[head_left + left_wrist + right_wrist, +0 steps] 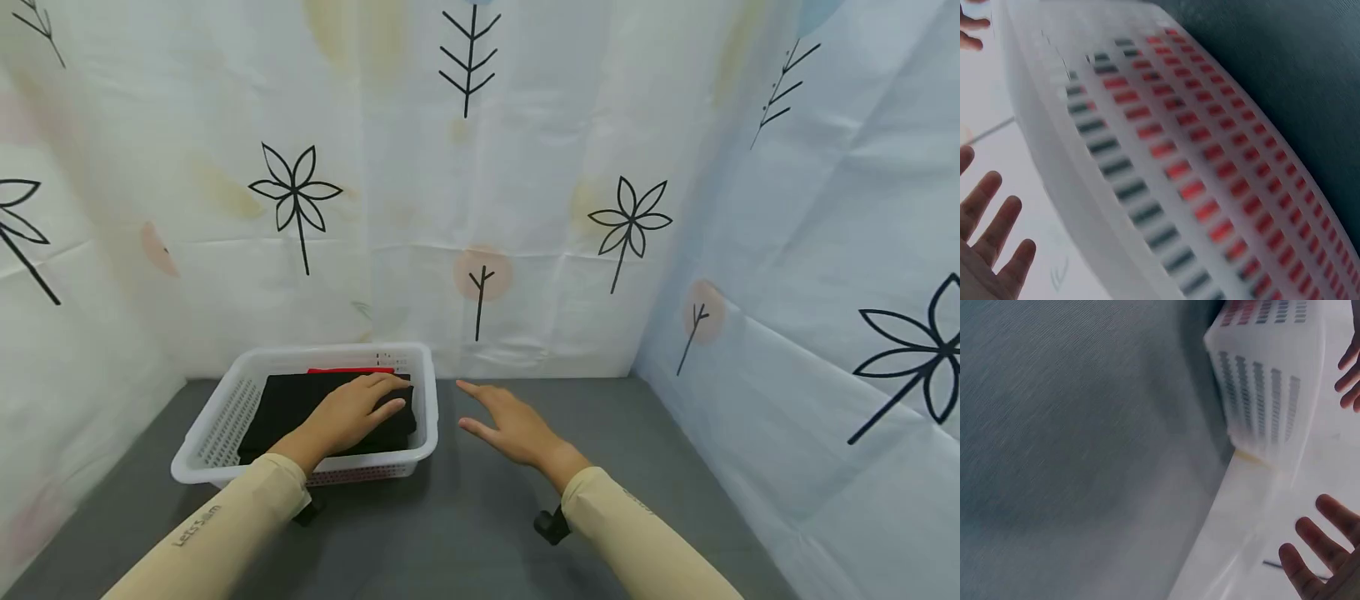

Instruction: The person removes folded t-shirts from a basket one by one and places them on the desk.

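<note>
A white perforated plastic basket point(198, 454) stands at the back left of the grey table. Inside it lie folded black cloth point(292, 408) and a strip of something red point(348, 370) along the far side. Over the basket hovers my left hand point(348, 417), its fingers stretched toward the right and thumb apart, gripping nothing. My right hand point(513, 425) is above the table just right of the basket, fingers extended and spread, likewise holding nothing. In the left wrist view, red and black show through the holes of the basket wall point(1085, 175).
Patterned white cloth point(547, 317) hangs behind the table and along both sides. The grey tabletop point(450, 533) extends in front and to the right of the basket. Both forearms wear beige sleeves point(232, 521), with dark wrist mounts point(552, 527) beneath.
</note>
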`<action>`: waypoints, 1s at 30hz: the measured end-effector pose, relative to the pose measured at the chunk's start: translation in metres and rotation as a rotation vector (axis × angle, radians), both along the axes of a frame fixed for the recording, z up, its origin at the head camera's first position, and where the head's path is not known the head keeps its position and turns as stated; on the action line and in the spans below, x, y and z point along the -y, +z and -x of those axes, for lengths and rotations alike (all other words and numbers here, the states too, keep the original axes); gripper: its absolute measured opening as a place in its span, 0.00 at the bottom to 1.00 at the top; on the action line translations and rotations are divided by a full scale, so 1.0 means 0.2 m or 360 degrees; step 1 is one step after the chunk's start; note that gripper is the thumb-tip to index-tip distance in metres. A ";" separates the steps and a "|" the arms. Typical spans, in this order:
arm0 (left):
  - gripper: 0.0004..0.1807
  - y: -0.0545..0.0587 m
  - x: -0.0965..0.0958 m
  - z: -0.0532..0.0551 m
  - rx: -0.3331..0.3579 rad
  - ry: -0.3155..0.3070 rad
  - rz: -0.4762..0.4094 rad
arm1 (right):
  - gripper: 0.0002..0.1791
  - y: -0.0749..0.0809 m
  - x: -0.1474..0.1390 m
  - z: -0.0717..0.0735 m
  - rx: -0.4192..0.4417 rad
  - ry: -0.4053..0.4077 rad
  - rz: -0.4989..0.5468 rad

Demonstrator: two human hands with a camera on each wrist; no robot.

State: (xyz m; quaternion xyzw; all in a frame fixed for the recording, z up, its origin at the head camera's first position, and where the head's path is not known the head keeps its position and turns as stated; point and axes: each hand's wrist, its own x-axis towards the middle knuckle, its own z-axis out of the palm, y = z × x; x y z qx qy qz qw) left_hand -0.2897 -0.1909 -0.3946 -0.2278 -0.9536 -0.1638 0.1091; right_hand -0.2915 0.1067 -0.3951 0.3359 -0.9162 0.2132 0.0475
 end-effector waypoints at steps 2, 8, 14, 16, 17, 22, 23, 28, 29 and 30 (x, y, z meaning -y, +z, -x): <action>0.26 0.01 0.04 0.00 -0.0029 0.0009 0.0004 | 0.35 0.00 0.03 0.00 0.0020 -0.0008 0.0014; 0.26 0.03 0.14 0.01 -0.0098 0.0071 0.0029 | 0.33 0.01 0.14 0.01 0.0072 -0.0058 0.0082; 0.30 0.01 0.29 0.01 -0.0033 0.0216 0.0011 | 0.31 0.02 0.28 0.00 0.0279 0.0003 0.0347; 0.31 -0.01 0.35 0.00 -0.0014 0.0271 -0.0002 | 0.30 0.03 0.32 0.00 0.0337 0.0032 0.0453; 0.31 -0.01 0.37 0.00 -0.0009 0.0290 -0.0018 | 0.30 0.03 0.34 0.00 0.0366 0.0041 0.0497; 0.29 -0.02 0.47 -0.02 -0.0024 0.0330 -0.0110 | 0.31 0.05 0.44 -0.02 0.0597 0.0026 0.0703; 0.29 -0.02 0.48 -0.02 -0.0019 0.0340 -0.0124 | 0.32 0.06 0.46 -0.03 0.0646 0.0017 0.0732; 0.29 -0.03 0.54 -0.03 0.0054 0.0406 -0.0184 | 0.33 0.05 0.54 -0.05 0.0805 -0.0016 0.0813; 0.30 -0.03 0.54 -0.03 0.0072 0.0419 -0.0199 | 0.33 0.04 0.55 -0.05 0.0827 -0.0028 0.0822; 0.30 -0.03 0.55 -0.04 0.0091 0.0423 -0.0223 | 0.33 0.04 0.56 -0.05 0.0844 -0.0042 0.0834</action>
